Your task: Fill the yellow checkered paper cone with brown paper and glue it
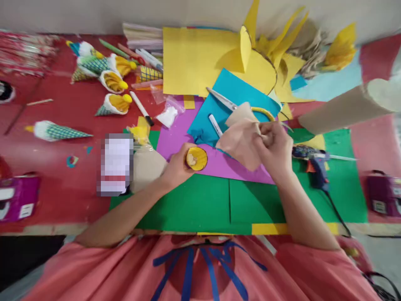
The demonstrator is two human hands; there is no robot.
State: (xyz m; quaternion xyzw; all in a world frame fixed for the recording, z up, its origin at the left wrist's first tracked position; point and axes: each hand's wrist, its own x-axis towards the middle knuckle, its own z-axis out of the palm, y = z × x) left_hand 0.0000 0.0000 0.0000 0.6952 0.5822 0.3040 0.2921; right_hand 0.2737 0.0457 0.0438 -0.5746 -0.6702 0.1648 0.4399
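Note:
My left hand (178, 169) is wrapped round a small yellow paper cone (202, 158), its dark-rimmed opening facing up. Something pale and crumpled lies inside the opening. Pinched between the fingers of my right hand (277, 144) is a thin beige sheet (239, 144), creased and hanging to the left; whether it is paper or cloth I cannot tell. Scissors (222, 99) with yellow handles lie just beyond the sheet, partly covered by it. A white marker (214, 124) rests on the blue sheet (203, 113) beside it.
A glue gun (320, 169) lies at right, near a cardboard tube (338, 104). Green sheets (200, 200) and a purple sheet (169, 138) cover the table. Yellow card (188, 58) lies at the back. Several decorated cones (114, 104) and a blurred-out rectangular item (115, 163) are on the left.

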